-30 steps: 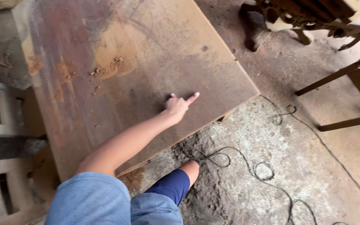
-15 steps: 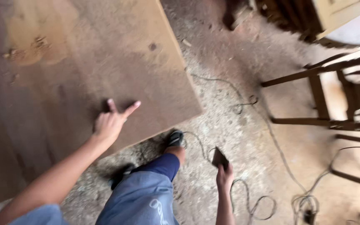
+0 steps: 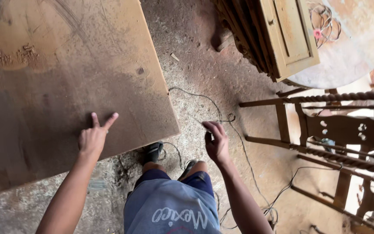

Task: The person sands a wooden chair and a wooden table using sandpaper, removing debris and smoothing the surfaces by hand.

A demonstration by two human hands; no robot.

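The left hand (image 3: 92, 138) lies open and flat on the big brown board (image 3: 66, 78), two fingers spread, arm stretched out straight toward the board's near edge. The right hand (image 3: 216, 142) is curled shut around a small dark thing I cannot make out, held over the floor with a bent wrist. The black cord (image 3: 221, 115) loops just past that hand and near the feet, so a shoe could catch it and trip the person.

Board (image 3: 66, 73): matt, scratched, dusty wood. Floor (image 3: 204, 65): rough concrete, probably. Chair (image 3: 325, 130): dark turned wood.
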